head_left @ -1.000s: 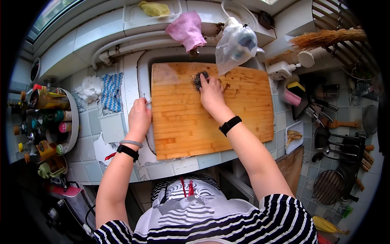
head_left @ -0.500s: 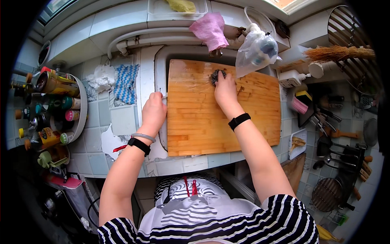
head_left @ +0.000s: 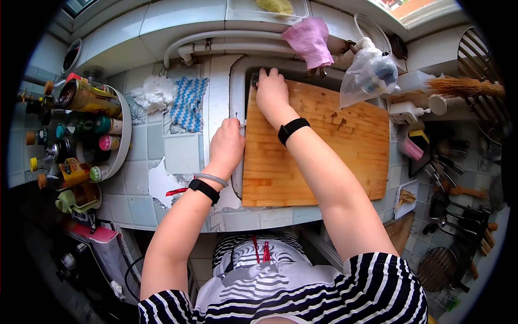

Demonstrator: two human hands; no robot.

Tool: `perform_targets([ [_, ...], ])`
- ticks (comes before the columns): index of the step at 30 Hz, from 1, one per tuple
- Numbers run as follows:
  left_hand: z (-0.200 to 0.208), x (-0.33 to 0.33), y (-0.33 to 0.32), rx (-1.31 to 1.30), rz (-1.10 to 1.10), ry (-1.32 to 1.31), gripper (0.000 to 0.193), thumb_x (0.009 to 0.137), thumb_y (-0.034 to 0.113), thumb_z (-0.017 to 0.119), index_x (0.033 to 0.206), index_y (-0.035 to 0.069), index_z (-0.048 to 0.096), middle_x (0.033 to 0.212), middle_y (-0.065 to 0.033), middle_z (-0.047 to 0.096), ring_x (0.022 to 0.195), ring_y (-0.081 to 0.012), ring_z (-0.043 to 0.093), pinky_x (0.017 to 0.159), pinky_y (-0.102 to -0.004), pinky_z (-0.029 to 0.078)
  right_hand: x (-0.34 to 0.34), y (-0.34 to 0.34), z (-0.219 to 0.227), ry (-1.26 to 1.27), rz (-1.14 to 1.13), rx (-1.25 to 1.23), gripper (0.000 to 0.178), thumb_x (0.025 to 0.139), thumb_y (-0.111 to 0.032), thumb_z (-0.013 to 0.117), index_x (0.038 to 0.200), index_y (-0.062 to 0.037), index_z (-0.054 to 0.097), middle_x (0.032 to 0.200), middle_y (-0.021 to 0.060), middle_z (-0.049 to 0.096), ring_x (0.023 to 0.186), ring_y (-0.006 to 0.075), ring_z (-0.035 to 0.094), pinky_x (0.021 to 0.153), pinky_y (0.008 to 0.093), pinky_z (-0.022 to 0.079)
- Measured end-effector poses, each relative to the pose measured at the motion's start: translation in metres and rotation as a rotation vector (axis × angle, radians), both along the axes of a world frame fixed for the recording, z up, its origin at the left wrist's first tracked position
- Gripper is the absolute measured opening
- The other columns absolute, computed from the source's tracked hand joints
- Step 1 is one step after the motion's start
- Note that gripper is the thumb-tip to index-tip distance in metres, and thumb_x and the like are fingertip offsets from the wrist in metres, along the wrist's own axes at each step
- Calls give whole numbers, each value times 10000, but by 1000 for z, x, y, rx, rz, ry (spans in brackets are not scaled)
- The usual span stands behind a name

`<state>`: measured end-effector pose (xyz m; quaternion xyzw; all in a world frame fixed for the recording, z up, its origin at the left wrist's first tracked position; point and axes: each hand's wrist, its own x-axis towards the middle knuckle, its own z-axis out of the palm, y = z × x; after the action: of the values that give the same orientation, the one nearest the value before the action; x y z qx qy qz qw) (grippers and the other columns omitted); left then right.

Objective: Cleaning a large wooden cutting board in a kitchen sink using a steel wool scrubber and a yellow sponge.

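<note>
A large wooden cutting board (head_left: pixel 315 156) lies over the sink (head_left: pixel 240 81), with dark marks and wet patches on its surface. At the board's far left corner is my right hand (head_left: pixel 272 93), its fingers closed on a dark grey scouring pad (head_left: pixel 254 80), of which only a part shows. My left hand (head_left: pixel 226 143) rests by the sink's left rim, beside the board's left edge. Its fingers are curled, and a small white bit shows next to them; what they hold is unclear.
On the left stand a white tray of bottles (head_left: pixel 123 129), a blue-and-white cloth (head_left: pixel 189 105) and crumpled white paper (head_left: pixel 155 93). A pink cloth (head_left: pixel 308 42) and a clear plastic bag (head_left: pixel 369 75) hang behind the board. Knives and utensils (head_left: pixel 458 221) are at right.
My right hand has moved the scouring pad left across the board to its far left corner. My left hand stays by the board's left edge. The whole view has shifted slightly.
</note>
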<state>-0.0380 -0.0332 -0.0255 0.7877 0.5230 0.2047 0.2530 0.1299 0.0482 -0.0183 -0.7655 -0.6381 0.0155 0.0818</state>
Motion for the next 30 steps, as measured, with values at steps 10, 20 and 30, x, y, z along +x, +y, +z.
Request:
perform_targets([
  [10, -2, -1, 0, 19, 0, -4, 227, 790, 9, 581, 1014, 8, 541, 967, -193, 584, 852, -395, 594, 749, -475, 496, 39, -33, 5, 44, -74, 50, 388, 894, -108, 593, 1278, -56, 580, 1046, 204, 555, 985, 388, 558, 833, 482, 493],
  [20, -6, -7, -3, 99, -75, 65, 246, 761, 19, 618, 986, 14, 519, 922, -191, 560, 801, -378, 594, 710, -466, 511, 82, -125, 14, 87, -69, 40, 408, 873, -82, 627, 1280, -80, 594, 1040, 188, 551, 961, 366, 545, 831, 442, 483],
  [30, -5, -7, 0, 63, -74, 34, 208, 775, 5, 576, 980, 8, 539, 943, -193, 580, 840, -394, 587, 735, -474, 498, 21, -157, 21, 222, 13, -29, 435, 861, -102, 634, 1291, -95, 569, 1040, 170, 535, 1008, 337, 525, 897, 437, 446],
])
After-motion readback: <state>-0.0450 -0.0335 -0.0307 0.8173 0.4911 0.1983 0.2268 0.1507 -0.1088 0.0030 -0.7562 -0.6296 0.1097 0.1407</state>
